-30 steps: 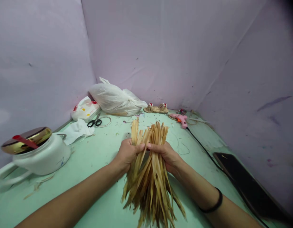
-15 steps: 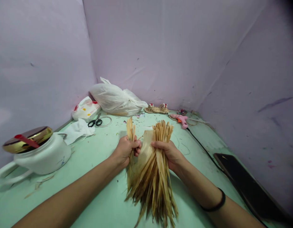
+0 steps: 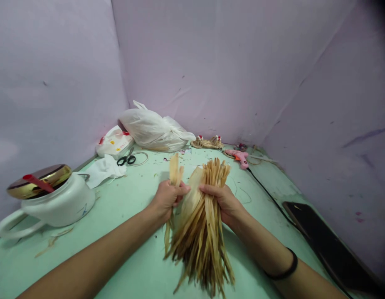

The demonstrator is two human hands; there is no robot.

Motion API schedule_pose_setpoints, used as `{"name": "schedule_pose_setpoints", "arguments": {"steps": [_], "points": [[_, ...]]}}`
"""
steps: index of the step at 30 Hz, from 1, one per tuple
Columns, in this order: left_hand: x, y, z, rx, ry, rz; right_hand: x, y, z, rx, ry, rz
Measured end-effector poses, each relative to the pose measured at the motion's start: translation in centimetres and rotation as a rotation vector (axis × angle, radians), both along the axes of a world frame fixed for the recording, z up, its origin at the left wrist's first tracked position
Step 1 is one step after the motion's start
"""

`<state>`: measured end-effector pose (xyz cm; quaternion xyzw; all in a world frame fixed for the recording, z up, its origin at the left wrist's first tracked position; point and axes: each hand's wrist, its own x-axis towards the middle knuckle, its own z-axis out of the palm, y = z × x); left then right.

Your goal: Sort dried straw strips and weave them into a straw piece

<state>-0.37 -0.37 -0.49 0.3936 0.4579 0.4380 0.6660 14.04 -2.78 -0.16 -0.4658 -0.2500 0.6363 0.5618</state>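
Observation:
Near the middle of the green table (image 3: 133, 249), my right hand (image 3: 220, 197) is closed round a thick bundle of dry tan strips (image 3: 208, 241). Its short ends stick up above the fist, while the long, darker ends fan out downward. To its left, my left hand (image 3: 170, 197) grips a few loose flat strips (image 3: 174, 168), which rise above the thumb and hang below the hand. A wide, pale piece (image 3: 192, 187) shows between the two hands, at the bundle's left side. The left fingertips are partly hidden behind the strips.
A white mug (image 3: 60, 203) with a gold lid is at left. Behind are tissues (image 3: 114, 143), black-handled scissors (image 3: 127, 159), a white plastic bag (image 3: 156, 131) and a woven item (image 3: 207, 142). A pink glue gun (image 3: 240, 158) with a cord and a black phone (image 3: 329, 245) lie right.
My left hand has shifted slightly, its thumb now reaching closer to the pale piece. The strips in it sit at a different angle. My right hand keeps its hold on the bundle.

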Motion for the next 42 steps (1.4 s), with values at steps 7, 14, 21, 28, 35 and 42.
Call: {"name": "schedule_pose_setpoints", "arguments": {"steps": [7,14,21,28,35,42], "points": [[0.2,-0.4,0.9,0.14,0.079,0.124,-0.1,0.1,0.1,-0.063,-0.034,-0.141],[0.8,-1.7,1.1,0.159,-0.061,-0.089,-0.8,-1.1,0.9,0.084,0.013,0.129],[-0.4,0.6,0.5,-0.053,-0.098,0.033,1.0,0.4,0.7,-0.073,-0.069,-0.063],[-0.2,0.1,0.6,-0.113,-0.129,-0.128,0.9,0.1,0.9,-0.026,0.015,0.13],[0.1,-0.3,0.5,-0.023,-0.008,-0.098,0.0,-0.7,1.0,0.06,0.047,0.2],[0.1,-0.4,0.3,-0.012,-0.006,-0.12,-0.1,-0.6,0.6,0.087,0.004,0.2]]}}
